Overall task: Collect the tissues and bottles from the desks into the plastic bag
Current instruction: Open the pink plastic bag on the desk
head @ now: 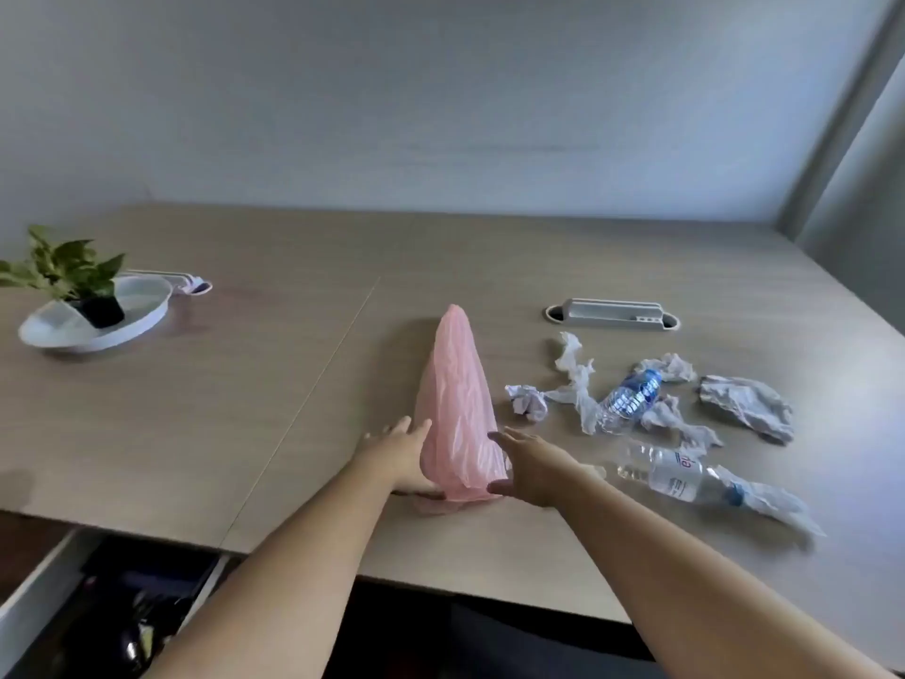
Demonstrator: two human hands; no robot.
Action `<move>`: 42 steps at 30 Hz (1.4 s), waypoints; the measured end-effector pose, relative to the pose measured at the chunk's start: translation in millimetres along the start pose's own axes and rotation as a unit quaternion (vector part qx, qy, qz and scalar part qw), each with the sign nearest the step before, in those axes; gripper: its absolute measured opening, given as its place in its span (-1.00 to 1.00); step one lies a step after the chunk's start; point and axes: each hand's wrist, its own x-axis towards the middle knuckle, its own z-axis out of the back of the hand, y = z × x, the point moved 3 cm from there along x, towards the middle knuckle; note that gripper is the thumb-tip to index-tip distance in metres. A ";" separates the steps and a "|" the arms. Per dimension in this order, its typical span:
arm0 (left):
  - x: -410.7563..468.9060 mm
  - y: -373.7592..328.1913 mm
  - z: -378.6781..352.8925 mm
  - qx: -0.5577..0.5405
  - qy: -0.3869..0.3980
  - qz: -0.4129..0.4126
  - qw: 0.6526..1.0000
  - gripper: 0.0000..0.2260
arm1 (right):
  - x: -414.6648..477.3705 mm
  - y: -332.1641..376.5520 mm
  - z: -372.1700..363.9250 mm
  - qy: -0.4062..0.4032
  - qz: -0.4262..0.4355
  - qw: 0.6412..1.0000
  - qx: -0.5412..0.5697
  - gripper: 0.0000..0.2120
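Two bare forearms come in from the bottom of the frame and converge just below its centre, the left from the lower left and the right from the lower right. The left hand (399, 455) has straight, closed fingers pointing up and right, its palm against the left side of the bag (458, 399). The right hand (531, 470) shows its back, with straight fingers pointing up and left and the thumb low at the bag's lower right edge. The hands do not touch each other.
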 end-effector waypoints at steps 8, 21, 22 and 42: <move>43.4 -26.7 -50.7 -0.020 -0.071 -0.013 0.997 -0.29 | 29.2 1.1 -42.8 -0.083 -0.097 0.991 0.030 -0.58; 23.3 -34.7 86.0 -0.401 -0.297 -0.018 0.866 -0.89 | 7.7 -15.5 95.6 -0.353 -0.118 0.890 0.263 -0.81; 17.1 -37.0 104.8 -0.419 -0.303 -0.022 0.856 -0.87 | 1.1 -19.0 113.0 -0.369 -0.128 0.883 0.261 -0.81; -30.4 -101.8 157.8 -0.451 -0.229 -0.141 0.851 -0.68 | -68.6 -38.7 215.6 -0.409 -0.019 0.876 0.255 -0.89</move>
